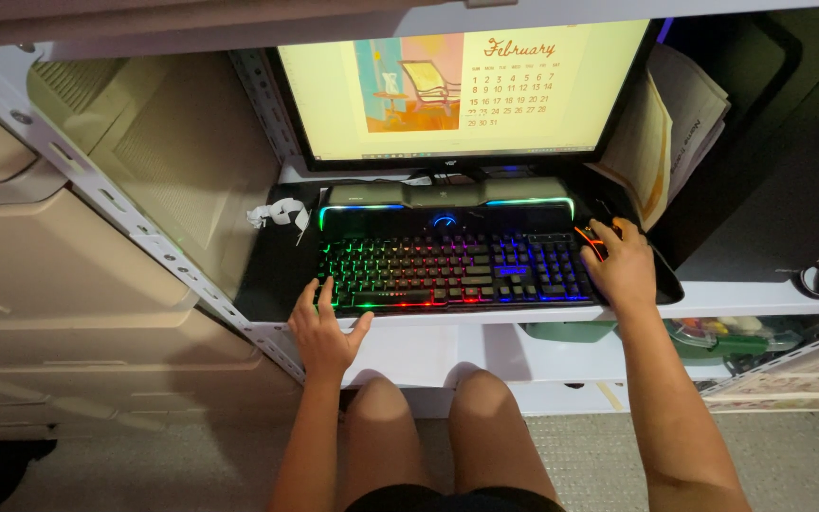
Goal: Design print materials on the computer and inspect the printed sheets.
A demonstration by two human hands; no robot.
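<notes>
- Two bare knees sit nearest the camera, below the front edge of the keyboard (452, 270), with both forearms reaching up past them.
- Left hand (324, 332) rests at the keyboard's near left corner: fingers loosely spread, fingertips on the front edge and lowest key row, thumb angled out to the right. It grips nothing.
- Right hand (623, 265) lies just beyond the keyboard's right end, palm down and fingers curved over a dark mouse (591, 239) with an orange glow. The mouse shows only at the fingertips, on their keyboard side.
- Keyboard runs left to right across a white shelf (485, 318), its long axis spanning the gap between the hands, keys lit in rainbow colours.
- Behind the keyboard lies a dark speaker bar (447, 201).
- Farthest back, centred behind the keyboard, stands a monitor (462, 85) showing a calendar page with a painted picture.
</notes>
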